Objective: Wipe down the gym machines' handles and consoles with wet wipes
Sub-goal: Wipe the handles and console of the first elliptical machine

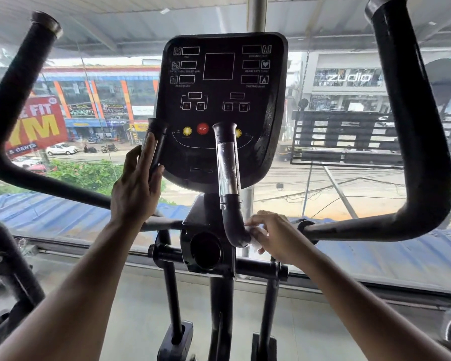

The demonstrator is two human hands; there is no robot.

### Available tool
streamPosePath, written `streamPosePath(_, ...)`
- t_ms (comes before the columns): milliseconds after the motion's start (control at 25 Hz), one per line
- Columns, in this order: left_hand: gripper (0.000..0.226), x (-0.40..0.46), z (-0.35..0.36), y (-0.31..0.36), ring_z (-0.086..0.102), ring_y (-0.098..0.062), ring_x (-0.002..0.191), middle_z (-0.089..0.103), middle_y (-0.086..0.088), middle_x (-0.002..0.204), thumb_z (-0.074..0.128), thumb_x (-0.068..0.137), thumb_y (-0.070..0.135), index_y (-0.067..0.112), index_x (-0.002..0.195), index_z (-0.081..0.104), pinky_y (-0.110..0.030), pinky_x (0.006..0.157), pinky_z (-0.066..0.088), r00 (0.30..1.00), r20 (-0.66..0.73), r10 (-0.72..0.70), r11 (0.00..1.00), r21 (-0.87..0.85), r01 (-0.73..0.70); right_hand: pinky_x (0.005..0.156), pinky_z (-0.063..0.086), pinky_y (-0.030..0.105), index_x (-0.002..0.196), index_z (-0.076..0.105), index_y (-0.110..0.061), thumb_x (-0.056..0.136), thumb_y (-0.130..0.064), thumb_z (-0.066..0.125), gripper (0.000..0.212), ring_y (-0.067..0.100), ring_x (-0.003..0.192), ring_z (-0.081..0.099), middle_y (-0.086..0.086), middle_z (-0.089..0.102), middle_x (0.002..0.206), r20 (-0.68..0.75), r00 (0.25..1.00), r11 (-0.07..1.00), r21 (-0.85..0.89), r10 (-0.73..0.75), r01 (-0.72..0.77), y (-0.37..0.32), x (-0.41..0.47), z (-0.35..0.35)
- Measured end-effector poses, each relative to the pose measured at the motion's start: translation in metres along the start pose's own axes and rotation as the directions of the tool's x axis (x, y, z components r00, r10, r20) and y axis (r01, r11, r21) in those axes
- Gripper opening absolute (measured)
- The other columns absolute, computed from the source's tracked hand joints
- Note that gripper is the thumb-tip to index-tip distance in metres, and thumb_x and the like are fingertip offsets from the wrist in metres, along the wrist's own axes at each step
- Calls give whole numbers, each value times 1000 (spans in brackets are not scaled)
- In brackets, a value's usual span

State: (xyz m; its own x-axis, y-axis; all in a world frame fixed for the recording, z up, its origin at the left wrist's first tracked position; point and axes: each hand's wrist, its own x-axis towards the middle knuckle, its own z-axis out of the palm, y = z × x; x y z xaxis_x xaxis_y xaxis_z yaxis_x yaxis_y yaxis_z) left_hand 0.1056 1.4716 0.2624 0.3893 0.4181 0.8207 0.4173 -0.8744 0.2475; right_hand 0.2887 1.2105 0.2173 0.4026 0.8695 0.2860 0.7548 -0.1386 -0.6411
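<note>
1. Left hand (pixel 138 186): fingers straight and together, laid flat along the short left inner handle (pixel 155 144), at 9 o'clock from the console's lower edge.
2. Right hand (pixel 274 237): fingers curled, pinching a crumpled white wet wipe (pixel 255 239) against the curved elbow of the right inner handle (pixel 229 183).
3. Right inner handle: black flared cap, shiny metal sleeve beaded with droplets, matte black bend below.
4. Console (pixel 219 105): glossy black rounded panel, dark displays, red STOP button (pixel 202 128), 2 yellow buttons; the handle's cap overlaps 1.
5. Outer swing handles (pixel 414 126): thick black tubes at 3 and 9 o'clock.
6. Window (pixel 349 178): street view beyond.
</note>
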Motion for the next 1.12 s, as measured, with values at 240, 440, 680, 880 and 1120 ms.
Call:
streamPosePath(240,67,5,-4,-11,57,-40,125,41,-8,155,51,107,30,36,165,18,-51,78,55,997,63,36,983,-180,-24,59,59,24,107,73,-22,101,-24,64,11,5,69,68,-12,64,96,-61,996,997,-41,-62,60,10,-11,5)
streamPosePath(440,67,4,-5,-6,61,-38,114,50,-7,147,55,106,28,36,164,22,-47,78,52,999,37,-20,984,-176,26,69,44,12,111,75,-29,98,-21,67,18,4,87,64,-19,66,98,-212,958,981,-64,-192,182,-17,-22,-29)
streamPosePath(680,67,1,-6,-4,64,-43,98,53,-10,137,55,106,29,35,165,22,-43,72,48,999,28,-30,988,-148,34,56,55,26,120,71,-10,98,-12,67,22,18,90,57,3,59,104,-113,694,594,-625,-711,507,-57,-7,-5)
streamPosePath(880,67,1,-5,-7,64,-42,100,53,-10,138,53,107,32,36,165,20,-44,73,51,1000,30,3,986,-166,2,56,56,30,117,68,-11,102,-13,60,17,15,94,53,-1,54,114,8,731,535,-676,-682,507,-49,-7,7)
streamPosePath(1120,67,1,-3,-8,63,-43,97,53,-10,137,53,107,31,36,165,21,-45,72,51,1000,13,9,987,-159,-7,58,58,32,125,69,-9,109,-16,49,27,15,89,62,-2,65,118,-69,702,538,-697,-709,475,-10,-29,37)
